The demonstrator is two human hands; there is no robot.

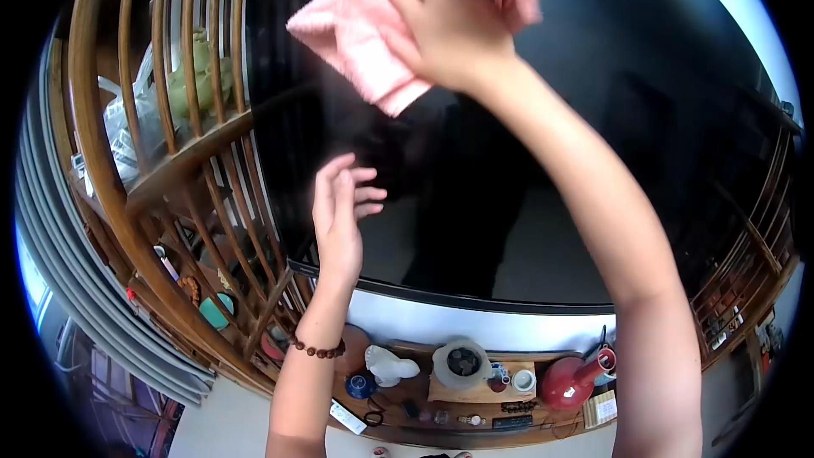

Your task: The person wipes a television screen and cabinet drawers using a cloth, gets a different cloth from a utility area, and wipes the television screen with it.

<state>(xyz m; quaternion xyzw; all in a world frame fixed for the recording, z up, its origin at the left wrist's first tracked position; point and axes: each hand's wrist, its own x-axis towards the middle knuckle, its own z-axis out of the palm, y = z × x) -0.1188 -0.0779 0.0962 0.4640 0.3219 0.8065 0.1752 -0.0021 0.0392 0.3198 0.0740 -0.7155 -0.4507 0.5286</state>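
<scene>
A pink cloth (352,30) lies against the upper part of a large black television screen (543,212). My right hand (454,30) holds the cloth, its fingers laid over the fabric, and the cloth's far right end is blurred. Lower and to the left, my left hand (342,212) is raised in front of the screen near its lower left side. Its fingers are loosely curved and apart, with nothing in them. Around my left wrist sits a brown bead bracelet (319,349).
A wooden slatted shelf (191,148) stands close on the left, another (746,246) at the right. Below the screen, a wooden cabinet top (398,424) carries a red vase (566,384), a grey pot (460,365), a white figurine (390,366) and a white remote (348,416).
</scene>
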